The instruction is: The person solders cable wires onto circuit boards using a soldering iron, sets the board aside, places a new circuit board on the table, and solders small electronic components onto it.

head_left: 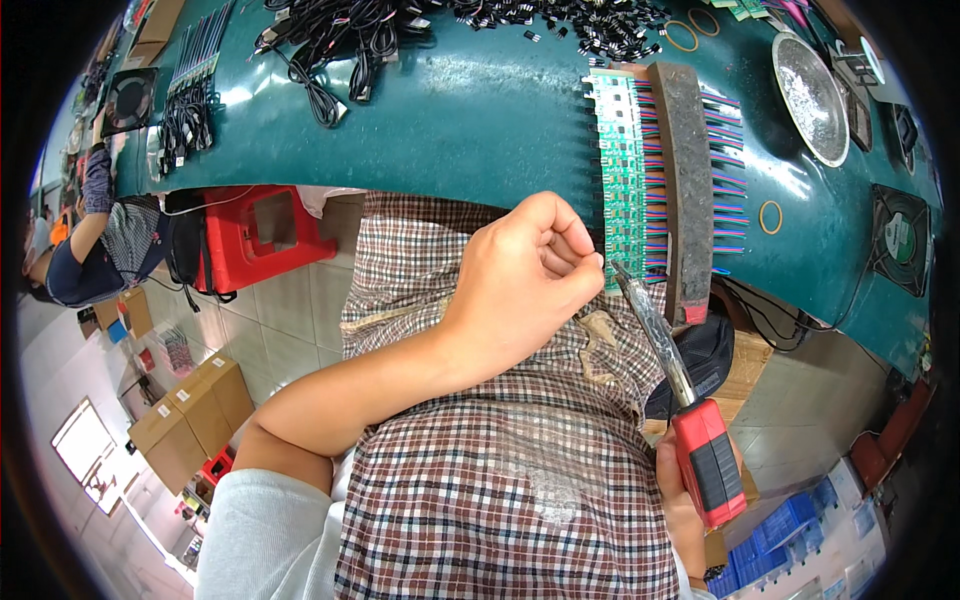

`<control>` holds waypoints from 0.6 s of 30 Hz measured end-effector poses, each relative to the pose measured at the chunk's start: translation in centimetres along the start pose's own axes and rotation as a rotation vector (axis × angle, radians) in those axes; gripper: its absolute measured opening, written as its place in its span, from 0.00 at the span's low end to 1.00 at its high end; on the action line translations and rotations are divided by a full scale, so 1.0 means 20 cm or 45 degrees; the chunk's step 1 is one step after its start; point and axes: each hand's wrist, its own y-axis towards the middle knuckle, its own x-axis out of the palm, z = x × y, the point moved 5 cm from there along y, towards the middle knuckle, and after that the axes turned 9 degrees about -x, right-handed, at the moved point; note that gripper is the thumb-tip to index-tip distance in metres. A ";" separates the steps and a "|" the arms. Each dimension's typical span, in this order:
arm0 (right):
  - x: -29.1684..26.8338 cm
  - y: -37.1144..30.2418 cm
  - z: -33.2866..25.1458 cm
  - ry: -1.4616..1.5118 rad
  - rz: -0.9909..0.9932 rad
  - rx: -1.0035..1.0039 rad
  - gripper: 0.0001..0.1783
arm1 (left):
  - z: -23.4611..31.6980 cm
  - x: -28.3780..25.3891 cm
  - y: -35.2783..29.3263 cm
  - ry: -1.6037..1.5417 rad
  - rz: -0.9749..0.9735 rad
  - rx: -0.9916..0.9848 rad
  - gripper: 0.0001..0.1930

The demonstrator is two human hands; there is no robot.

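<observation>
My left hand [520,285] is closed in a pinch at the near left end of a row of green circuit boards [622,150]. Whatever lies between its fingertips is too small or hidden to make out. In my right hand [675,500] is a soldering iron [712,460] with a red and black handle. Its tip is at the near end of the boards, close to my left fingertips; whether it touches them I cannot tell. A long dark bar [682,180] lies across the coloured wires [728,170] that run right from the boards. Small black connectors line the boards' left edge.
Black cables [345,40] and a heap of small black connectors [600,25] lie at the far edge of the green table [450,120]. On the right are a round metal dish [810,100], rubber bands [770,217] and a fan [900,240]. A red stool [265,240] and another person [110,235] are at left.
</observation>
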 end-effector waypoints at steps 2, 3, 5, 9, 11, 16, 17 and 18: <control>0.00 0.02 -0.02 -0.031 -0.010 -0.071 0.11 | 0.00 0.00 0.00 -0.007 0.003 0.020 0.09; 0.00 0.01 -0.01 -0.031 -0.011 -0.071 0.11 | 0.00 0.00 0.00 -0.007 0.005 0.020 0.09; 0.01 0.01 -0.01 -0.035 0.004 -0.100 0.12 | 0.00 0.00 0.00 -0.012 0.009 0.023 0.09; 0.02 0.03 -0.01 -0.066 -0.031 -0.126 0.12 | 0.00 0.00 0.01 -0.011 0.017 0.030 0.09; 0.02 0.04 -0.02 -0.069 0.054 -0.134 0.12 | -0.01 0.00 0.01 -0.010 0.017 0.024 0.09; 0.01 0.04 -0.02 -0.050 0.048 -0.117 0.13 | -0.01 0.00 0.01 -0.029 0.020 0.017 0.09; 0.01 0.04 -0.02 -0.073 0.040 -0.121 0.13 | -0.01 0.00 0.01 -0.026 0.023 0.023 0.09; 0.01 0.03 -0.02 -0.074 0.039 -0.121 0.13 | 0.00 0.00 0.01 -0.027 0.022 0.023 0.09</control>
